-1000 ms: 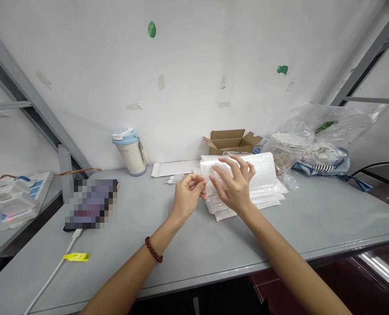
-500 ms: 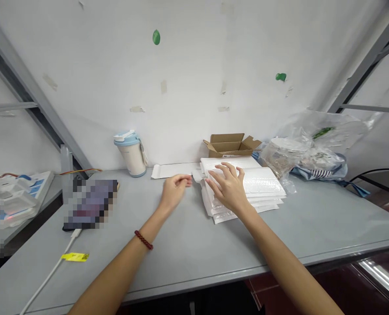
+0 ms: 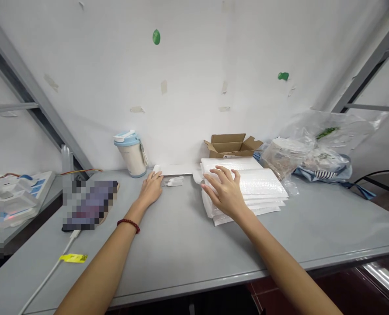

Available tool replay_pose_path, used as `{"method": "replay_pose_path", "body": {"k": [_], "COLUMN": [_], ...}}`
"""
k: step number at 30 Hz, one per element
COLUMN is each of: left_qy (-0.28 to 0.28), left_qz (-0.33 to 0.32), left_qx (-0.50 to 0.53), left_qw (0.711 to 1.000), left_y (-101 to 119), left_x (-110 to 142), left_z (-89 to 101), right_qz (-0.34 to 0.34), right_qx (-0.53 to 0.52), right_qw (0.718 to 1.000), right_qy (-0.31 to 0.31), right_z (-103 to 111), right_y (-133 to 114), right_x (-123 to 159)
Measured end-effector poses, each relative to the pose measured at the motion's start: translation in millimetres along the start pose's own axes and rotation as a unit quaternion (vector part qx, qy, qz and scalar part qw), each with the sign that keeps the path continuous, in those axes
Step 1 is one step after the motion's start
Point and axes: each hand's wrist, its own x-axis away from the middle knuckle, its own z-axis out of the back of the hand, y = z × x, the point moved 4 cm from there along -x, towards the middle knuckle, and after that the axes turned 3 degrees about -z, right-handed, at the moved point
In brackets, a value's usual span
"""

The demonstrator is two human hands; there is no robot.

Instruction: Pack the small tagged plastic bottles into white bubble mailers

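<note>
My left hand is at the left end of a flat white mailer lying by the wall, its fingers closed on that end. The mailer's front edge looks slightly raised. Just right of this hand, a small clear plastic piece with a white part lies on the table. My right hand is over the left side of a stack of white bubble mailers, fingers spread and nothing held. Whether its fingertips touch the top mailer, I cannot tell.
Behind the stack stands an open cardboard box. Clear plastic bags and blue cloth lie to its right. A cup with a blue lid stands by the wall. A phone with a white cable lies at left.
My left hand has moved left to the flat mailer's end. The small clear plastic piece now shows where that hand was. My right hand has shifted slightly left over the stack.
</note>
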Motion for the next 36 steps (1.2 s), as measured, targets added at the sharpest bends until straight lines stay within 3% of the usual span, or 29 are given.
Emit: {"method": "replay_pose_path", "body": {"k": [5, 8, 11, 17, 23, 26, 29, 32, 36], "left_qy": [0.032, 0.105, 0.181, 0.341, 0.462, 0.465, 0.411, 0.329, 0.288], "left_qz": [0.012, 0.011, -0.032, -0.103, -0.102, -0.147, -0.220, -0.300, -0.348], "left_qx": [-0.028, -0.049, -0.060, -0.066, -0.025, -0.006, 0.014, 0.064, 0.142], "left_qw": [0.999, 0.993, 0.981, 0.932, 0.881, 0.873, 0.884, 0.893, 0.881], "left_y": [5.7, 14.1, 28.6, 41.3, 46.7, 70.7, 103.3, 132.7, 153.1], "left_x": [0.1, 2.5, 7.2, 19.1, 29.2, 33.5, 38.4, 44.9, 52.5], "left_z": [11.8, 32.9, 58.4, 106.9, 127.2, 120.7, 102.0, 80.3, 68.6], "right_qz": [0.001, -0.010, -0.019, -0.021, -0.014, 0.006, 0.011, -0.002, -0.011], "right_qx": [0.000, -0.009, -0.020, -0.027, -0.025, -0.015, 0.022, 0.062, 0.073], "right_qw": [1.000, 1.000, 1.000, 0.999, 0.999, 0.996, 0.992, 0.991, 0.993], "right_qy": [-0.013, -0.012, -0.004, 0.012, 0.043, 0.087, 0.126, 0.118, 0.096], "right_z": [-0.2, 1.0, 1.7, 4.5, 10.1, 14.2, 18.7, 18.9, 13.5], "right_y": [-1.2, 1.2, 4.3, 7.5, 6.6, 4.0, 1.2, 0.9, 6.2], "right_x": [-0.1, -0.6, -0.9, -1.6, -2.6, -3.1, -3.4, -3.5, -1.2]}}
